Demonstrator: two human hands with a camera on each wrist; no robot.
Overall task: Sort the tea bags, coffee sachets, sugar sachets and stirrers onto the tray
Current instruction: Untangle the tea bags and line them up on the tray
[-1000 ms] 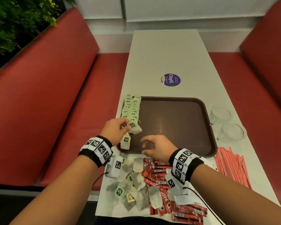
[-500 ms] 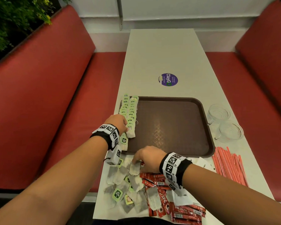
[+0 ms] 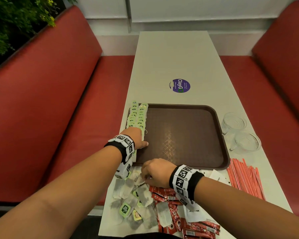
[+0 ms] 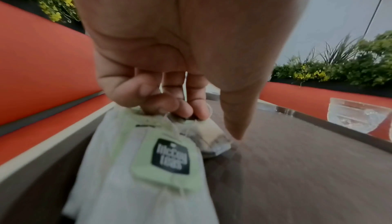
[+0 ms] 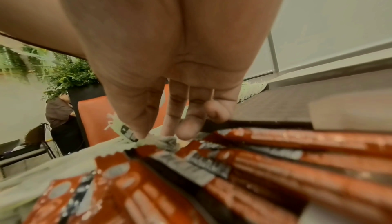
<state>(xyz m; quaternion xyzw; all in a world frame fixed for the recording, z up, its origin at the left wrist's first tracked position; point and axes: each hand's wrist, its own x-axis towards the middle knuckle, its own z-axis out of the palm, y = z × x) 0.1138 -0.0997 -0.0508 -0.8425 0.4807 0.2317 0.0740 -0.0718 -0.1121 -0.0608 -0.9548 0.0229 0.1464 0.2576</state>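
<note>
Pinching a loose tea bag from the near pile on the tabletop, we are curling our right hand beside the red coffee sachets. Farther on, we are pressing our left hand, fingers curled, onto the row of tea bags along the brown tray's left edge. Red stirrers are lying at right.
</note>
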